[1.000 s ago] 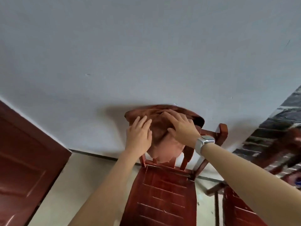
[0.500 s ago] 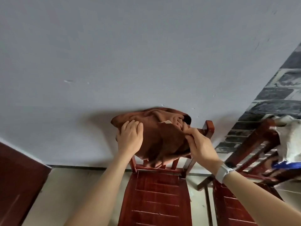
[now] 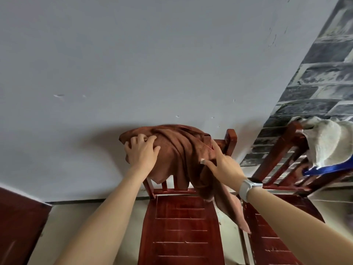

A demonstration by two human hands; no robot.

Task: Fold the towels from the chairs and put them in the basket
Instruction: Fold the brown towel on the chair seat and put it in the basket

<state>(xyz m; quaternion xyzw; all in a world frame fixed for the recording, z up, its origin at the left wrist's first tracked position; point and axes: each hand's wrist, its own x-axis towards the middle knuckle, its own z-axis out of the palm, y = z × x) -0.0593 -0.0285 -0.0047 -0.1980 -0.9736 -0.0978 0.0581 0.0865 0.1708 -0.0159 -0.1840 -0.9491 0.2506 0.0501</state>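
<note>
— Two hands on one brown towel (image 3: 177, 150), then. Where does it sit?

— Bunched over the top rail of the red wooden chair (image 3: 181, 222), middle of the frame, against the grey wall (image 3: 152, 64). Most of it hangs on the seat side, and one long tail trails down toward the lower right, past the edge of the seat.

— And the grips?

— The left hand (image 3: 142, 155) lies on the left end of the bundle with its fingers curled into the cloth. The right hand (image 3: 222, 165) pinches a fold at the right side, thumb across the fabric, a watch (image 3: 246, 187) on that wrist.

— Which way does the cloth run between them?

— Its long axis goes roughly left to right along the rail, from one hand to the other, then drops away below the right hand. I'd judge the right hand carries the loose length, so a lift would have to clear the rail post at the upper right of the chair back.

— Anything else waiting?

— A white towel (image 3: 328, 142) draped on the second chair (image 3: 282, 188) at the right edge, with something blue beneath it. No basket in view.
</note>
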